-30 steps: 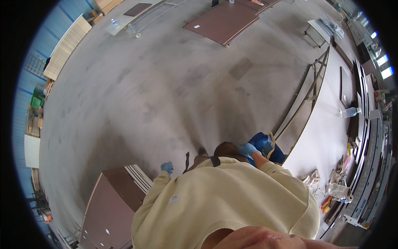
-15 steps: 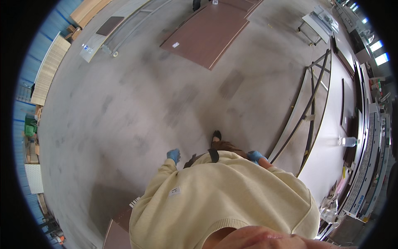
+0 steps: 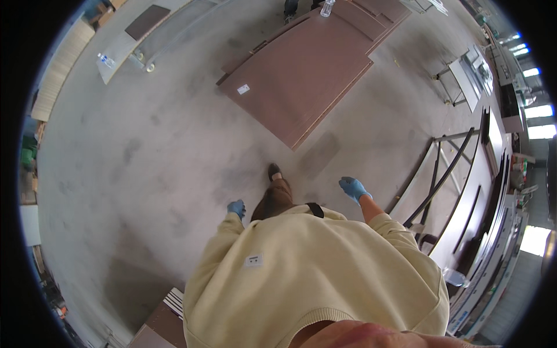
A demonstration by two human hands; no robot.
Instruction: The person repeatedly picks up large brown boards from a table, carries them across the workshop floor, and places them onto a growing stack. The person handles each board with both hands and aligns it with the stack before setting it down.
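My left hand (image 3: 236, 208), in a blue glove, hangs beside my left hip with its fingers curled in and nothing visible in them. On the other side, my right hand (image 3: 354, 189) wears a blue glove too. It swings out ahead of my body above the floor, fingers bent into a loose fist, with no object showing. Neither hand touches anything. In front of me lies a stack of large brown boards (image 3: 296, 87), with a small white label (image 3: 243, 89) on its top. A clear bottle (image 3: 326, 8) stands toward the stack's far end.
To the right runs a long bench (image 3: 452, 240) on a metal frame, with a clear bottle (image 3: 456, 278) on it. A wheeled table (image 3: 462, 81) stands farther right. At far left is a table (image 3: 110, 52) holding a dark panel (image 3: 147, 22). Brown boards (image 3: 159, 325) lie behind my left.
I have stepped forward; the brown board stack looks nearer and the right bench has slid back past me. My right hand has swung forward, away from the bench edge.
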